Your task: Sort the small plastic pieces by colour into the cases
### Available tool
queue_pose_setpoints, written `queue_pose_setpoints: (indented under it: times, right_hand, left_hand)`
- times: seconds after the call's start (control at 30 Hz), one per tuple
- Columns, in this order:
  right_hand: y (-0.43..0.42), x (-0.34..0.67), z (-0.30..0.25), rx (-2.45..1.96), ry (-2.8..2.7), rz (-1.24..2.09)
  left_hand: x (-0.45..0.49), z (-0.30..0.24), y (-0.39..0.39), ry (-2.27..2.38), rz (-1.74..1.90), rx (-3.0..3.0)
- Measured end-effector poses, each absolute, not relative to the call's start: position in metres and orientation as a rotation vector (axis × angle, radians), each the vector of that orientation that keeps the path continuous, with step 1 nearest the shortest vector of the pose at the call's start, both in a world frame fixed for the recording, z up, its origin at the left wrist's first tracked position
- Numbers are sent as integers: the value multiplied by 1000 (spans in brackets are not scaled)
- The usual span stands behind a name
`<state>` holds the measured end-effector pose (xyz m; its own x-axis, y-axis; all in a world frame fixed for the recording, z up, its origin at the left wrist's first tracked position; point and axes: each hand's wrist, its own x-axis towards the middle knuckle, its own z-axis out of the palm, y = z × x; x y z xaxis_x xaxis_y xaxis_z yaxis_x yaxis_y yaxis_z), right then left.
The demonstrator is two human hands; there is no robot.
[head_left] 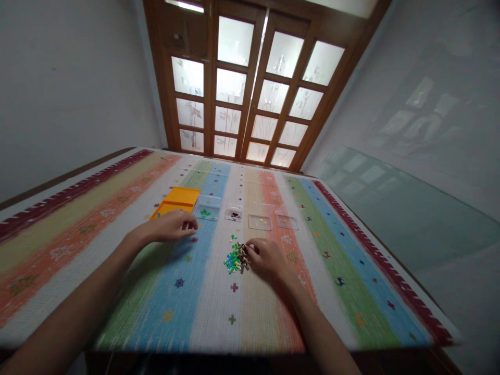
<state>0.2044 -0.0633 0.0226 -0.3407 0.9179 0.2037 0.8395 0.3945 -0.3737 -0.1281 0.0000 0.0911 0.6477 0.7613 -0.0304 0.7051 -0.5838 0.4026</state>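
A small heap of tiny coloured pieces [235,259], mostly green, yellow and blue, lies on the striped cloth [195,307] in front of me. My right hand [266,257] rests at the heap's right edge, fingers pinched together on a small piece I cannot make out. My left hand [172,225] reaches forward to a small tray holding red bits [190,225], fingers curled over it beside the orange tray [177,201]. Whether it holds anything is hidden.
A row of small clear trays stands beyond the heap: one with green bits [207,208], one with dark bits [234,213], and two more [260,219] [287,220]. Wooden glass-paned doors [250,88] stand behind the table. A glass sheet [410,208] lies to the right.
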Motion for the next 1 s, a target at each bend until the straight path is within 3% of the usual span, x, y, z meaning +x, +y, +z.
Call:
queue_pose_setpoints:
  times: [0.33,1.0]
  right_hand:
    - [-62,205,22,-1522,-2256,273]
    - [-62,204,24,-1551,-2306,277]
  left_hand:
    - [-45,41,-37,849,340,2581]
    - [-32,13,-35,755,482,2575]
